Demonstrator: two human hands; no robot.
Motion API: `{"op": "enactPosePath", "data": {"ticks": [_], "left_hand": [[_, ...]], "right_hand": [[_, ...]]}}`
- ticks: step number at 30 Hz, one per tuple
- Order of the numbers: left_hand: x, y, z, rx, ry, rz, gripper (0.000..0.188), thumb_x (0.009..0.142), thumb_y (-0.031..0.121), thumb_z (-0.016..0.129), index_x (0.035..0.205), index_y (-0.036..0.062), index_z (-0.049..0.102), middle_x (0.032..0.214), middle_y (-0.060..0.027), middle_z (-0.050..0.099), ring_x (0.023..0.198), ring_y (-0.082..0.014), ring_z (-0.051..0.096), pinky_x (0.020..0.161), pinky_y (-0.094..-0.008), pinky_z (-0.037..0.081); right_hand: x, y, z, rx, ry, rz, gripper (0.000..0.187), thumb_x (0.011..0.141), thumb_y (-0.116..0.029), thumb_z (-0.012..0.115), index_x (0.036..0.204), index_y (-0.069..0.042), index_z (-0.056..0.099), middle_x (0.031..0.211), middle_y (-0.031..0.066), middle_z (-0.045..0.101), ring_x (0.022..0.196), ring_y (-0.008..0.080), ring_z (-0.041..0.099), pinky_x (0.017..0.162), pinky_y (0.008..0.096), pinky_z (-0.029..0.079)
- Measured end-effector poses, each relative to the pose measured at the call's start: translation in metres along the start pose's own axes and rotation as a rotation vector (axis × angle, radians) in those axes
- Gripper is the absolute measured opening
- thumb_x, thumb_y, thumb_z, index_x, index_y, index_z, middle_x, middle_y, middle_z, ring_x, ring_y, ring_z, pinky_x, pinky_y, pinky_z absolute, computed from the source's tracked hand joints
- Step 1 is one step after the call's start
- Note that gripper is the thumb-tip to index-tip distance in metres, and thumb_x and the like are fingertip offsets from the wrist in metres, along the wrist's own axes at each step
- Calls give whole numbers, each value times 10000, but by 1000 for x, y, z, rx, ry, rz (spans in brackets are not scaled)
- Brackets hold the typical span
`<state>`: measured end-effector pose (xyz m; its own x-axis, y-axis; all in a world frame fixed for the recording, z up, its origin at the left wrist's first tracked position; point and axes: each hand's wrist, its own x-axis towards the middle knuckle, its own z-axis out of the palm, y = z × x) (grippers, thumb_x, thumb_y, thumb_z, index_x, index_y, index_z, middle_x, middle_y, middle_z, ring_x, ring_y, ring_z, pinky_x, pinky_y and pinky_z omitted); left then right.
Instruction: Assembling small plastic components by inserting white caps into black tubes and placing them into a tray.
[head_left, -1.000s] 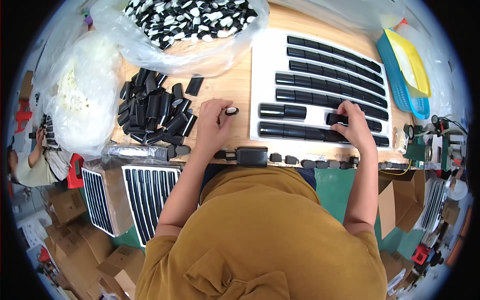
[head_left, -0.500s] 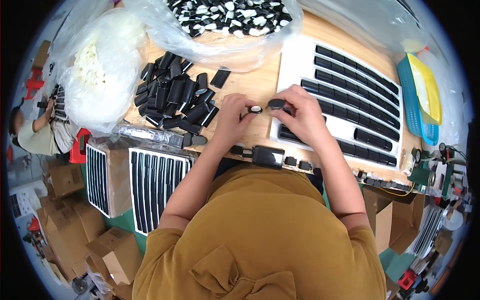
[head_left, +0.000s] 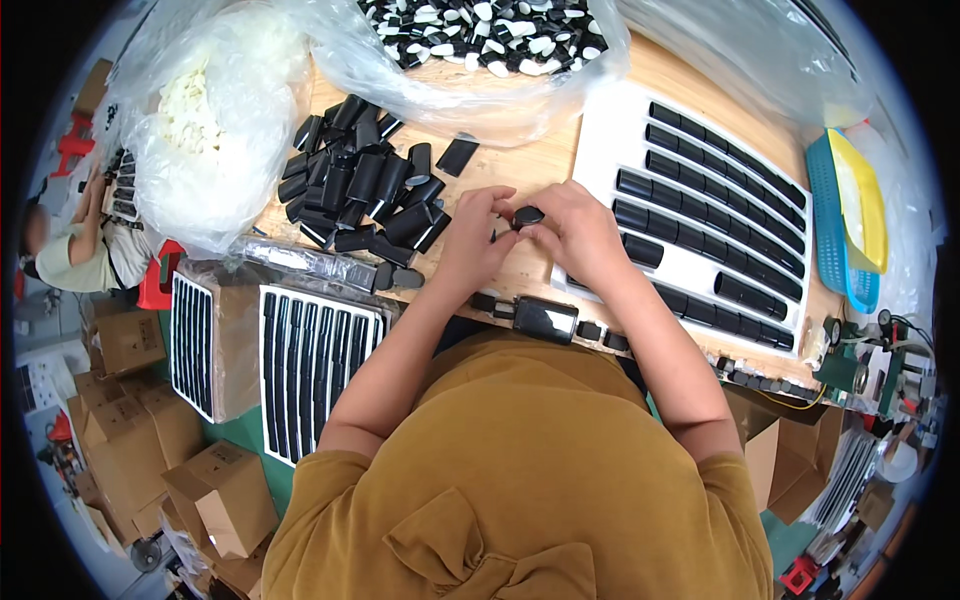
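My right hand (head_left: 582, 238) pinches a black oval cap (head_left: 528, 215) between thumb and fingertips, above the wooden table. Close against it, my left hand (head_left: 476, 240) is closed on a small dark piece, mostly hidden by the fingers. The two sets of fingertips meet at the cap. Left of my hands lies a heap of black oval sleeves (head_left: 365, 180), with one loose sleeve (head_left: 457, 156) apart from it. To the right, a white tray (head_left: 612, 125) carries curved rows of black sleeves, with gaps in the nearer rows.
A clear plastic bag (head_left: 480, 118) of black and white caps lies at the back. Another bag (head_left: 225, 185) holds cream pieces. Blue and yellow baskets (head_left: 828, 215) stand far right. A black box-shaped device (head_left: 545, 319) sits on the front edge. Cartons (head_left: 220, 500) stand lower left; a person works far left.
My right hand has moved left, bringing the black cap against my left hand's fingertips. The white oval face of the left hand's piece no longer shows. The view has shifted slightly.
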<state>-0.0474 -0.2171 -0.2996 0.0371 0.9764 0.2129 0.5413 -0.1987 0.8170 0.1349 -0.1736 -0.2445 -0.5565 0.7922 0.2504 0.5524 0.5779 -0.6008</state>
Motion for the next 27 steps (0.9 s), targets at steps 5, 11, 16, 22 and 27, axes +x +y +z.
{"op": "enactPosePath", "data": {"ticks": [5, 11, 16, 22, 27], "left_hand": [[0, 6, -1, -80, 6, -46, 524, 733, -28, 740, 1224, 38, 569, 1011, -93, 650, 1101, -309, 547, 969, -404, 432], [-1, 13, -13, -122, -3, 34, 452, 751, -9, 751, 1179, 40, 618, 1059, -101, 639, 1069, -267, 583, 947, -373, 458], [4, 25, -15, -176, 44, 180, 309, 788, 0, 753, 1089, 19, 690, 1085, -117, 644, 1036, -244, 618, 930, -351, 481], [1, 21, -6, -156, 93, 155, 269, 799, -51, 732, 1059, 8, 701, 997, -109, 644, 970, -250, 627, 829, -314, 512], [4, 20, -10, -74, 85, 262, 258, 785, -45, 752, 1030, 19, 705, 975, -102, 638, 952, -239, 626, 801, -313, 516]], "right_hand": [[-3, -3, -2, -52, -28, -4, 283, 758, -128, 794, 1017, -105, 684, 909, 82, 651, 911, 313, 619, 766, 412, 530], [-7, -1, 0, -25, 1, -33, 298, 746, -126, 801, 1017, -90, 682, 888, 76, 648, 890, 307, 620, 737, 412, 533], [-4, 10, 4, 1, 75, -88, 311, 708, -108, 815, 994, -80, 695, 845, 79, 633, 830, 306, 606, 687, 407, 524], [-2, 17, 11, 9, 104, -113, 315, 688, -98, 807, 982, -84, 696, 837, 68, 632, 830, 299, 596, 737, 409, 489], [-6, 11, 10, -64, 83, -68, 265, 700, -124, 801, 942, -101, 694, 838, 45, 637, 851, 282, 601, 765, 419, 463]]}}
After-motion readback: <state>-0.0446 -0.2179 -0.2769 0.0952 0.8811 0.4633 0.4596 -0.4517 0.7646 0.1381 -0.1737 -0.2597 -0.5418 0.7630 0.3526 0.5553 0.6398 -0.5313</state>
